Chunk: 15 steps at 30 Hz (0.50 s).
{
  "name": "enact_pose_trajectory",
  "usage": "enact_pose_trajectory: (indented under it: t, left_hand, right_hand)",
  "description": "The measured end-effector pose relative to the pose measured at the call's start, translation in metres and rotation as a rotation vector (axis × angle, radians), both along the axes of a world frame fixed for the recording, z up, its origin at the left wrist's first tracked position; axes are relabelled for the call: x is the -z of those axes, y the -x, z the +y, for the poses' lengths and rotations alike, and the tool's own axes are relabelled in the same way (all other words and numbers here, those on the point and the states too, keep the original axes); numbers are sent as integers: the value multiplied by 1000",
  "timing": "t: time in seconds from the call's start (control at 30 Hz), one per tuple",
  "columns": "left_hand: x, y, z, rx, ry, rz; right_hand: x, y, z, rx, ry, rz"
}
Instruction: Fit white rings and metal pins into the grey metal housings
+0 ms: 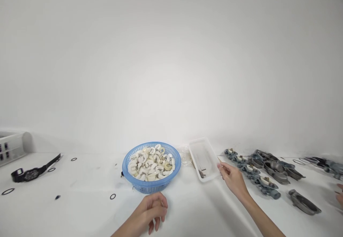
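Head view: my right hand (232,177) pinches a thin stick (219,159) beside the tray (211,158); light, likely brittle (hold mid-shaft). Left hand (152,208), loosely curled and empty, rests before the basket (150,187).

Head view, forward-down over white table (88,208)

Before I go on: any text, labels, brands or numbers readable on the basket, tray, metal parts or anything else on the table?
None can be read.
Blue basket: no label shows.
Clear tray: no print visible.
Grey metal parts: any markings are too small to make out.
Black strap-like tool and white crate: no legible text.
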State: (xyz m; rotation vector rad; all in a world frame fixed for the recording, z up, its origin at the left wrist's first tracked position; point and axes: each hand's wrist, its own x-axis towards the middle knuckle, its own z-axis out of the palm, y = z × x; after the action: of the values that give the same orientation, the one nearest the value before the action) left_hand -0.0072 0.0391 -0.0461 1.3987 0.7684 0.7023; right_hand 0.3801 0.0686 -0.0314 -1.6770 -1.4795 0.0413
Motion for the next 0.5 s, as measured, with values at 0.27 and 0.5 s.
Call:
enact_pose_trajectory:
  t: [0.27, 0.5]
  left_hand:
    - [6, 7, 6, 45, -15, 2]
    - [4, 5, 6, 49, -7, 19]
  right_hand:
    - [-2, 8, -7, -44, 3, 9]
    - [-12, 10, -34, -166, 154, 37]
